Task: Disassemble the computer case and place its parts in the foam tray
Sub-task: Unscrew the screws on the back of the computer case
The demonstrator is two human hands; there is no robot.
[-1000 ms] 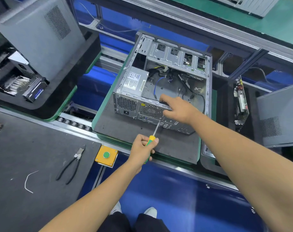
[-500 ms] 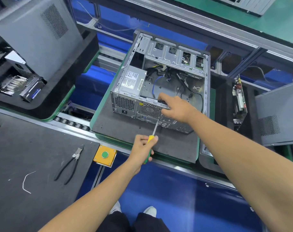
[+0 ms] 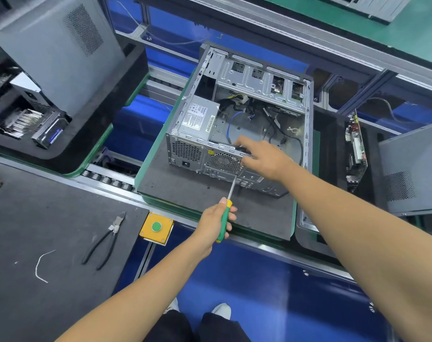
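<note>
On the dark desk (image 3: 49, 218) at far left lie pliers (image 3: 104, 243), with a yellow button box (image 3: 156, 227) just beside the desk's edge. Right of these, the left hand (image 3: 216, 219) grips a green-handled screwdriver (image 3: 224, 222) whose tip meets the rear panel of the open computer case (image 3: 237, 124), lying on a grey mat (image 3: 185, 191). The right hand (image 3: 264, 159) curls over the case's rear top edge; a black foam tray (image 3: 333, 149) holding a circuit board (image 3: 355, 149) sits just beside.

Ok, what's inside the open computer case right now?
Inside the computer case: a silver power supply, a blue cable, black cables on the bare floor. The right hand on the rear edge hides what's beneath it.
</note>
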